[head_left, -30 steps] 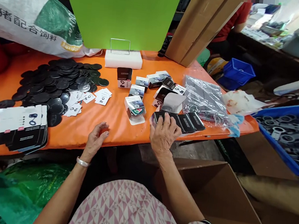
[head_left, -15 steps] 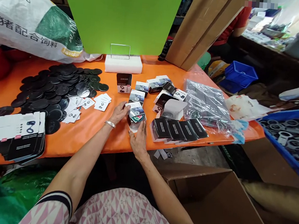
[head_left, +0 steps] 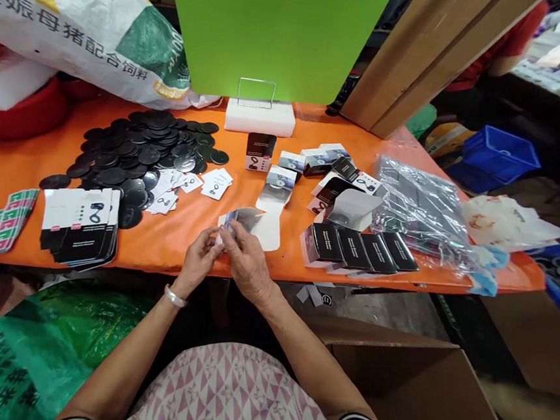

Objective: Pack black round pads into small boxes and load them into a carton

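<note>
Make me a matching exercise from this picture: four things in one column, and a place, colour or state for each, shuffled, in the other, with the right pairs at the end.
Things
1. Large upright board
2. Bracelet
3. Open box nearest the person
4. Round discs

Descriptions
A. Held by the left hand and the right hand
B. Black, heaped on the orange table
C. Bright green
D. Silver, worn at the wrist of the left hand

Right pairs: 1-C, 2-D, 3-A, 4-B
</note>
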The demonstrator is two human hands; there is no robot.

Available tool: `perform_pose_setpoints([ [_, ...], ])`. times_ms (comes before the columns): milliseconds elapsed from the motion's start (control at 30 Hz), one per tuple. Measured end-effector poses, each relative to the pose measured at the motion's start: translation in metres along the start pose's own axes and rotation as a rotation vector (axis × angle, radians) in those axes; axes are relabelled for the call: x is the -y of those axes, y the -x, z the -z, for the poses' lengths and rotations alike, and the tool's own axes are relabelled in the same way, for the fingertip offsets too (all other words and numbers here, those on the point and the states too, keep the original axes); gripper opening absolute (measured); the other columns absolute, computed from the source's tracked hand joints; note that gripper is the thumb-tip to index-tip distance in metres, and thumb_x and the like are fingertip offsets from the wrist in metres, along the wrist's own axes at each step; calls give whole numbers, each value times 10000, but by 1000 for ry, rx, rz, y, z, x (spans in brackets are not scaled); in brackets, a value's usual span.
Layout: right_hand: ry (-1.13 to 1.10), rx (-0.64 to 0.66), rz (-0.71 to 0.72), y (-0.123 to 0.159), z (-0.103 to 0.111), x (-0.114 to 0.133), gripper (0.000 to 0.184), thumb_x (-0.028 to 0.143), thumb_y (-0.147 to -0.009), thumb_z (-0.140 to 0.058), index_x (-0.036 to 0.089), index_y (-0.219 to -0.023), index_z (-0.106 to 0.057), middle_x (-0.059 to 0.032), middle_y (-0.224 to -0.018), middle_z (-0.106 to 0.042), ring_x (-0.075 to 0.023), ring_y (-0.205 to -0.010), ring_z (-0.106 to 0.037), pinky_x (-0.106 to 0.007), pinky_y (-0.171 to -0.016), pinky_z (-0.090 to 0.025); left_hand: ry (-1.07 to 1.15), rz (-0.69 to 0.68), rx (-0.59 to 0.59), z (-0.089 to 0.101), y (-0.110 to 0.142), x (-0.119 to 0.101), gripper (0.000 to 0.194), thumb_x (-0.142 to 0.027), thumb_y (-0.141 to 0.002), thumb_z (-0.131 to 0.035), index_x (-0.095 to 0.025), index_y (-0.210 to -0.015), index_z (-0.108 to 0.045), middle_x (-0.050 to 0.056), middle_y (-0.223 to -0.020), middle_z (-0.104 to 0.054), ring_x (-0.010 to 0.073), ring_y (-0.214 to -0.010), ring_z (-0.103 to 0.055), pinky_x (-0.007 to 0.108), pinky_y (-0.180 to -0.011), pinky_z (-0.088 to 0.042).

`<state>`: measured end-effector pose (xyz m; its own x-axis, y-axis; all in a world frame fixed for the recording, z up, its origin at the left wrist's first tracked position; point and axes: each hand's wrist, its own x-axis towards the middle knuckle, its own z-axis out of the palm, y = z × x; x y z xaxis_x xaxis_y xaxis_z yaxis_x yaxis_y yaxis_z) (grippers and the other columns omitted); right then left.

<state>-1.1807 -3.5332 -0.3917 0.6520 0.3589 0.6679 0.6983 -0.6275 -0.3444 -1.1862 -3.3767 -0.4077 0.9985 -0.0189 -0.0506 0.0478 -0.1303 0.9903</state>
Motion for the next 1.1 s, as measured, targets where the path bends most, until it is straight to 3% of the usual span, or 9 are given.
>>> perform_pose_setpoints([
  [100,-142,77,197,-11,7,4,419,71,-917,-440,163,-1319,-516,-126,-1144,-658,-198,-978,-607,-344,-822,-483,-407,-79,-114,18,24,-7,346,-476,-830,-622,-181,-1010,-638,66,-903,-661,213,-852,-626,357,-807,-504],
  [200,-328,123,251,-20,7,7,316,71,-850,-474,167,-1109,-628,-48,-830,-670,-166,-756,-576,-335,-726,-439,-570,-97,-184,39,30,-17,533,-485,-725,-733,-192,-1151,-605,101,-1092,-631,259,-995,-605,397,-867,-497],
  [300,-427,173,287,-27,-1,18,191,126,-810,-499,194,-873,-666,8,-621,-576,-142,-611,-510,-336,-685,-407,-362,-111,-24,57,20,-21,872,-468,-622,-817,-208,-1361,-434,123,-1279,-550,264,-1117,-570,368,-881,-507],
  [400,-458,159,269,-29,-5,30,145,179,-818,-514,206,-781,-652,21,-565,-543,-138,-574,-497,-343,-672,-407,-134,-85,220,62,11,-16,667,-449,-652,-802,-174,-1199,-537,74,-1090,-630,215,-975,-603,315,-823,-515],
  [500,-508,40,146,-27,3,33,153,199,-860,-516,206,-907,-661,-18,-730,-642,-151,-702,-585,-345,-723,-463,-41,-54,133,56,11,-8,428,-417,-685,-784,-155,-956,-581,14,-864,-628,152,-788,-579,261,-717,-499],
  [600,-411,-167,-82,-18,11,24,261,211,-899,-521,228,-1135,-632,-78,-1053,-669,-199,-995,-614,-389,-873,-495,-29,-32,-110,46,14,-4,443,-378,-640,-821,-164,-921,-554,-15,-804,-611,131,-730,-565,240,-674,-486],
  [667,-332,-188,-246,-8,5,15,381,277,-938,-498,237,-1314,-542,-112,-1275,-596,-237,-1209,-538,-447,-1007,-452,-14,-29,-163,41,14,-3,520,-368,-610,-841,-171,-983,-536,1,-884,-639,151,-797,-602,260,-726,-506],
  [833,-515,207,-389,17,-32,-4,709,522,-950,-454,201,-1541,-229,-153,-1503,-417,-259,-1372,-425,-467,-1103,-402,36,0,-28,34,7,7,630,-381,-632,-838,-185,-1105,-469,57,-1053,-649,190,-939,-636,315,-836,-525],
  [1100,-659,226,-560,12,-35,-8,777,618,-865,-559,224,-1499,-344,-136,-1346,-574,-281,-1221,-559,-479,-1047,-446,188,-11,196,49,7,17,768,-490,-675,-805,-181,-1269,-429,132,-1238,-585,281,-1140,-592,406,-940,-517],
])
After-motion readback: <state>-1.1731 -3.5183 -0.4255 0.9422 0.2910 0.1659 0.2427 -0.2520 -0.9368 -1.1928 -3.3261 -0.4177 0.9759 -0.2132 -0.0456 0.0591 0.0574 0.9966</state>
